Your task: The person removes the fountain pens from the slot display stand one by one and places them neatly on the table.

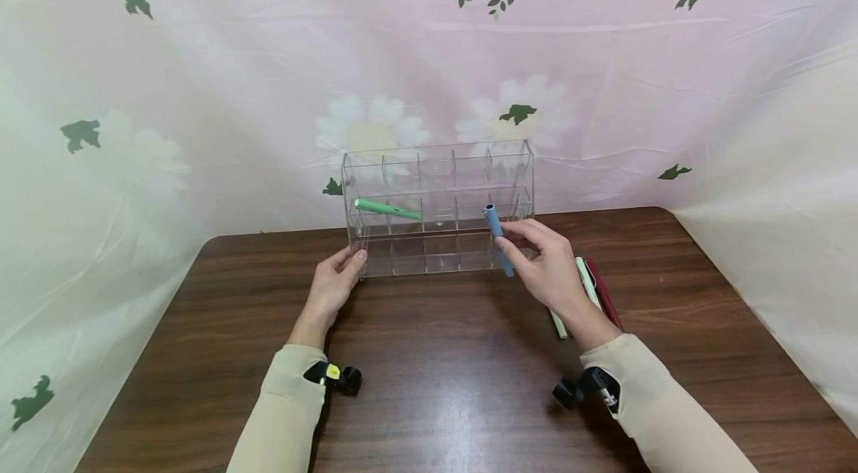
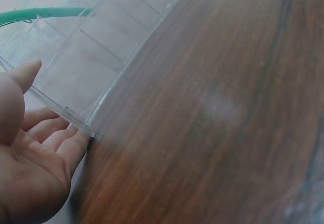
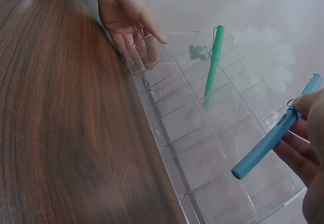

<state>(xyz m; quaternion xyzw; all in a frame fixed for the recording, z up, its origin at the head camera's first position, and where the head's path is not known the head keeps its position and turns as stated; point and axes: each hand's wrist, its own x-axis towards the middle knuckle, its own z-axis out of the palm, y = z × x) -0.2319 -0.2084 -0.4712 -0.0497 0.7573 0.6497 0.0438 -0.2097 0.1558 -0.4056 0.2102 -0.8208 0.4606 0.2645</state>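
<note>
The right hand (image 1: 546, 264) pinches a blue pen (image 1: 498, 240) between thumb and fingertips near its clipped upper end, holding it just in front of the right end of a clear acrylic organizer (image 1: 439, 208) that stands at the back of the wooden table (image 1: 436, 383). The pen's long axis runs steeply, top tilted slightly away and to the left, its lower end hanging free over the front row of compartments; in the right wrist view the blue pen (image 3: 276, 133) slants across the divided cells with its blunt end low and forward. The left hand (image 1: 335, 283) lies relaxed and nearly flat, fingers straight, against the organizer's left end wall, touching the corner without curling round it; the left wrist view shows the fingers (image 2: 61, 140) resting at the base edge. A green pen (image 1: 387, 209) already leans across the middle tier toward the left side, well apart from the blue one. Behind the right hand, a pale green pen (image 1: 585, 283) and a dark red pen (image 1: 603, 293) lie side by side on the table. The right hand is plainly the nearer to the open right-hand cells.
</note>
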